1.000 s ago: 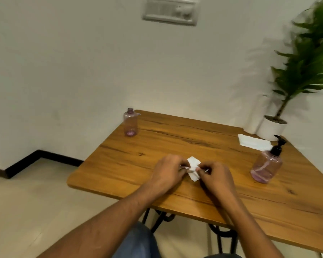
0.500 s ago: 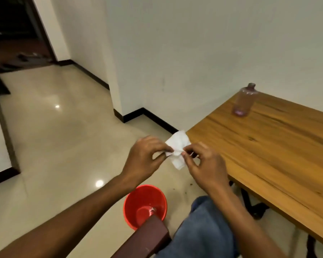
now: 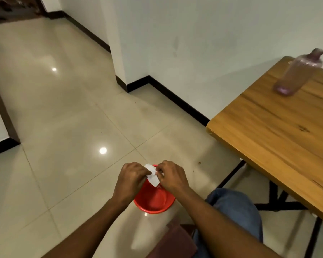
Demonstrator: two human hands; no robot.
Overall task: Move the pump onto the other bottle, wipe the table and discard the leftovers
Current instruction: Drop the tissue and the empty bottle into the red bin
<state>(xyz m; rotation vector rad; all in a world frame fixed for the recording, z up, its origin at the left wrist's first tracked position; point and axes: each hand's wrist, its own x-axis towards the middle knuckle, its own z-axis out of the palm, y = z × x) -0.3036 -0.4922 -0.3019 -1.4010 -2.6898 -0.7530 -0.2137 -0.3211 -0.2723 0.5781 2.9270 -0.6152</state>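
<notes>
Both hands, left hand and right hand, pinch a small white tissue between them above the red bin on the floor, its long axis running from 11 to 5 o'clock. At 2 o'clock, a capless pink bottle stands near the table edge; open tiles spread at 10 o'clock.

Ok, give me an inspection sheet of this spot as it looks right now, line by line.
Surface: wooden table, bare near its corner.
Job's things: pink bottle without pump, standing near the table's far edge; white tissue held over the red bin on the floor.
Clutter: small dark specks on the floor tiles.
Hands: left hand and right hand both pinch the tissue.
Cables: nothing seen.
Surroundings: white wall, black skirting, glossy floor, blue-trousered knee.
</notes>
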